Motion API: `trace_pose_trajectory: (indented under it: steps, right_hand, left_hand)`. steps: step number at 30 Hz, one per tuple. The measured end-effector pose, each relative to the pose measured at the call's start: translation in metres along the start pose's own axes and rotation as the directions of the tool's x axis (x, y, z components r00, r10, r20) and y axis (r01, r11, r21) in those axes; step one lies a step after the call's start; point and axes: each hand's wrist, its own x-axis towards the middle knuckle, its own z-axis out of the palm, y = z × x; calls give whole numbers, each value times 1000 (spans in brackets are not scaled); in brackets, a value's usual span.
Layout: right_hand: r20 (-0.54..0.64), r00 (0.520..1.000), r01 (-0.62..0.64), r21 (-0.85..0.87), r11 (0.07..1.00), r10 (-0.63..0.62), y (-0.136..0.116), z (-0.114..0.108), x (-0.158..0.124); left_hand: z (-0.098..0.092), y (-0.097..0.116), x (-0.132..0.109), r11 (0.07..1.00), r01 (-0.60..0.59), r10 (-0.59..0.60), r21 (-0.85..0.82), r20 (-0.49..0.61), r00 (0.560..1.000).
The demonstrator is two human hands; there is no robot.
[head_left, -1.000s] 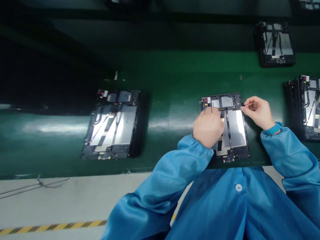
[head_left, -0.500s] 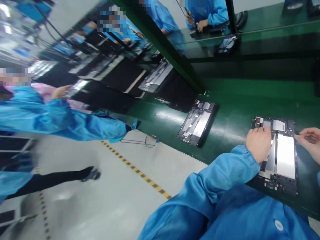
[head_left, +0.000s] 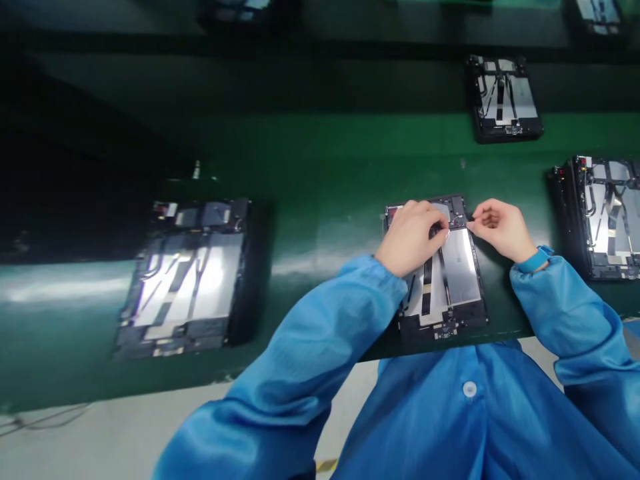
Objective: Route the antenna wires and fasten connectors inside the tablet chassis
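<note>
Our left grip [head_left: 410, 239] is curled down over the upper part of the opened tablet [head_left: 457, 267], its fingers [head_left: 434, 223] bunched together. The hand's back hides the fingertips, so we cannot tell whether they are clamped on anything. Our right grip [head_left: 503, 230] comes in from the side with thumb and fingertips drawn together at the tablet's top right corner. Whatever lies between them is too small to make out.

The tablet lies flat on the green surface [head_left: 345, 167], close to its near edge, with its silver panels and black ribbon strips [head_left: 427, 287] facing up. A small circuit board [head_left: 443, 330] sits at the end nearest us. Our blue sleeves [head_left: 325, 340] rest just beside it, and a teal wristband [head_left: 534, 260] circles the right wrist. More opened tablets lie well apart on the surface: one to the left [head_left: 185, 280], one to the right [head_left: 595, 220] and one farther off [head_left: 503, 100].

We judge the thin strips the weakest point: a sharp or sideways tug could crease or tear them. With the tablet this close to the edge, a snagged sleeve could also drag it off.
</note>
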Motion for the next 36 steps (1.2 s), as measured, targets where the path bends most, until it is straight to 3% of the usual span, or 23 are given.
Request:
trace_pose_trajectory:
  steps: [10, 18, 24, 36]
  right_hand:
    - [2, 1000, -1, -1, 1000, 1, -2, -2, -1]
    - [-10, 1000, -6, -2, 1000, 6, -1, -4, 0]
    - [-14, 1000, -8, -18, 1000, 8, -2, -7, 1]
    - [-26, 999, -22, -17, 1000, 22, -2, -10, 2]
  left_hand:
    - [-4, -7, 28, 995, -75, 81, -60, 103, 991]
    - [-2, 6, 32, 999, -16, 11, 49, 99, 995]
    - [0, -2, 33, 997, -80, 82, -17, 87, 993]
    - [-1, 7, 35, 1000, -18, 15, 24, 103, 995]
